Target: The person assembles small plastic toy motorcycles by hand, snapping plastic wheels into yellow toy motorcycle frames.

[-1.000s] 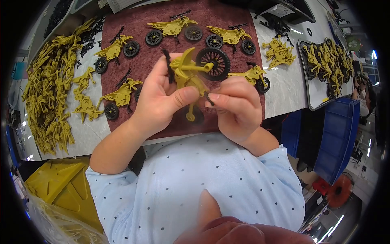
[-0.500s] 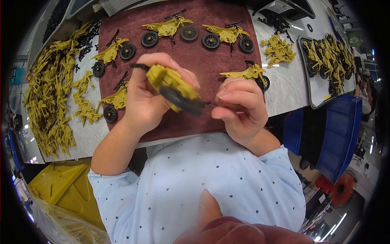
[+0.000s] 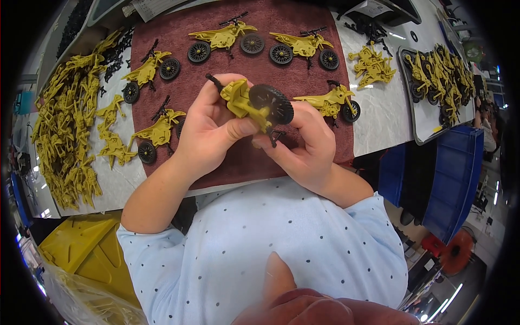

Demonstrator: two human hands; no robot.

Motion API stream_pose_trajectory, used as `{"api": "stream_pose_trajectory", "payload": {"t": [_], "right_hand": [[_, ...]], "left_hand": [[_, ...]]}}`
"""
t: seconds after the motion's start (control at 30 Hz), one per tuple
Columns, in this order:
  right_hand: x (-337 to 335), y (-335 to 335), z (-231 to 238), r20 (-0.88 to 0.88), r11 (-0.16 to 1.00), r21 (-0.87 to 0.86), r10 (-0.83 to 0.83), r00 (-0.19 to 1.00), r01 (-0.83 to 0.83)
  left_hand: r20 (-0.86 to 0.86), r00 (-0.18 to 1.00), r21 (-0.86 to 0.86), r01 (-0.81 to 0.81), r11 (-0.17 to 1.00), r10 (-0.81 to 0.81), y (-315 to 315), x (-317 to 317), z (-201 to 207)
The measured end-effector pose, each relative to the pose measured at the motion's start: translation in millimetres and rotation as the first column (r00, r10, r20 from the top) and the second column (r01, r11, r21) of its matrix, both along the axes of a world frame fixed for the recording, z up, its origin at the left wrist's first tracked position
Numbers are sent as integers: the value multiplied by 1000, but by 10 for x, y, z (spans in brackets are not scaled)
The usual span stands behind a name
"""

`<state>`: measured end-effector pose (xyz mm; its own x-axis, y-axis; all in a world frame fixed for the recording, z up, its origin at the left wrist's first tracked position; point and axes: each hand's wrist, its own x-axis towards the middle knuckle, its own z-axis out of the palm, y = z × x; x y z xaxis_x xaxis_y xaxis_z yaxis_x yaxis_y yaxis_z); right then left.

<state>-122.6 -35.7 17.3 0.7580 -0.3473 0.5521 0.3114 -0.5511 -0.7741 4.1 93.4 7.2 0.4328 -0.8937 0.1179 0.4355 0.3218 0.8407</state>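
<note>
Above the towel's near part, my left hand (image 3: pixel 208 132) is closed round a yellow toy motorcycle (image 3: pixel 236 103). The toy is tilted, its black wheel (image 3: pixel 272 103) turned up to the right. A black bar sticks out of its far left end. My right hand (image 3: pixel 309 143) is closed at the toy's right side, its fingers against the wheel and its thumb by a small black part (image 3: pixel 277 136). What the right fingertips pinch is partly hidden. Several similar toy motorcycles lie round the hands, among them one at the far middle (image 3: pixel 223 38) and one on the right (image 3: pixel 329 102).
A dark red towel (image 3: pixel 179 32) covers the table's middle. On the left lies a big heap of yellow toy frames (image 3: pixel 65 130), with loose black parts (image 3: pixel 114 60) beyond. More yellow parts (image 3: pixel 372 66) and a loaded metal tray (image 3: pixel 407 111) are on the right. Blue crates (image 3: pixel 452 179) stand below.
My right hand has moved left onto the toy motorcycle. The toy has turned in my left hand, its wheel now higher and facing up to the right.
</note>
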Motion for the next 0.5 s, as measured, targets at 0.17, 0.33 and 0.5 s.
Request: {"api": "stream_pose_trajectory", "payload": {"t": [0.17,0.33,0.5], "right_hand": [[-15,40,-50,38,999,28,-34,999,33],[-15,6,-78,12,1000,0,-24,1000,24],[15,-11,-104,-5,1000,13,-2,1000,2]], "left_hand": [[54,998,11,-31,999,31,4,-24,7],[104,994,83,-29,996,20,22,-27,10],[158,986,115,-63,991,45,8,-44,48]]}}
